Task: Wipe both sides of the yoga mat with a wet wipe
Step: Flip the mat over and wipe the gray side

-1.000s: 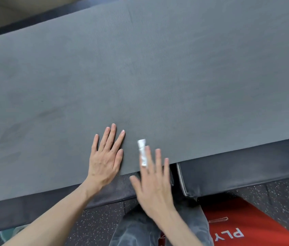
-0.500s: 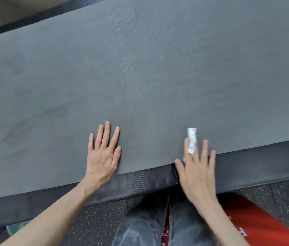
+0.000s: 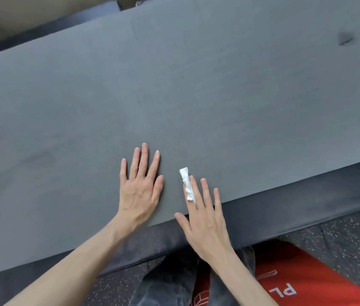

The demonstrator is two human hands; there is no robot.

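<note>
Here the yoga mat (image 3: pixel 196 96) lies spread flat across a dark padded bench (image 3: pixel 307 208), one side up, and I judge I'm partway through wiping that side; the underside hasn't been turned up, so it is left to do. My left hand (image 3: pixel 140 184) rests flat on the mat near its front edge, fingers straight, grasping nothing. Just beside it my right hand (image 3: pixel 205 215), fingers also straight, presses the folded wet wipe (image 3: pixel 186 184) onto the mat at that same edge.
</note>
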